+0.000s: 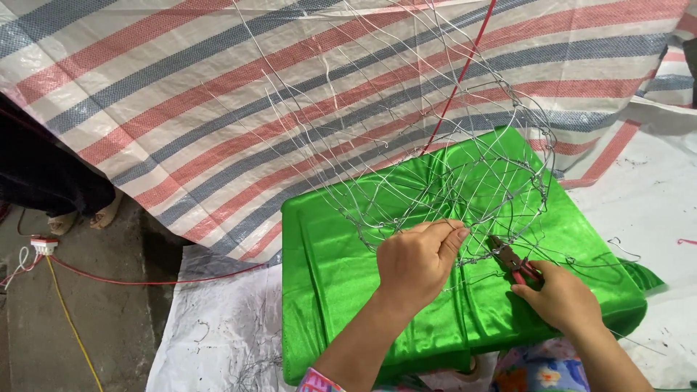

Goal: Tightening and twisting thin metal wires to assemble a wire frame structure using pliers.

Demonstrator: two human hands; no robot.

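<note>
Head cam, silver wire mesh frame (435, 145), rounded, open-weave

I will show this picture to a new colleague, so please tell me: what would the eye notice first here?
First comes the shiny green cloth in the lower middle, spread over a block-shaped support. On it rests a rounded wire frame that rises toward the top. At its lower edge the left hand pinches a wire, and the right hand holds red-handled pliers against it. A striped red, blue and white tarpaulin fills the background.
</note>
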